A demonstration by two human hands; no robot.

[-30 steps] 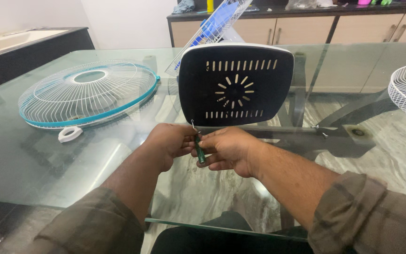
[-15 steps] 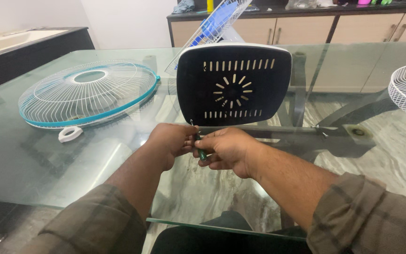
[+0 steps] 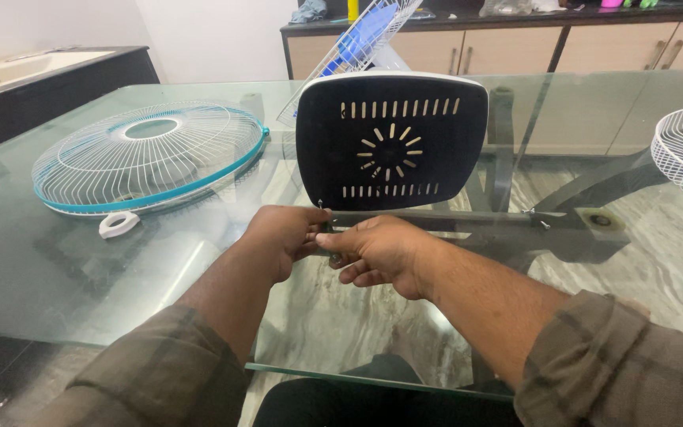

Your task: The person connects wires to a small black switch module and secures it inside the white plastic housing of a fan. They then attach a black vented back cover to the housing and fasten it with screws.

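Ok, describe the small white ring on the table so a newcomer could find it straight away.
Start at the glass table and find the big round white wire fan guard with a teal rim lying flat on its left side. Just in front of that guard's near edge lies the small white plastic ring. It is solid plastic, far smaller than the guard, and has no wires.

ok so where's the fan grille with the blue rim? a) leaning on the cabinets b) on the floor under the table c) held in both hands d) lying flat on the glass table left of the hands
d: the grille lies flat on the glass table, left of the left hand and right hand, which meet below the black fan cover.
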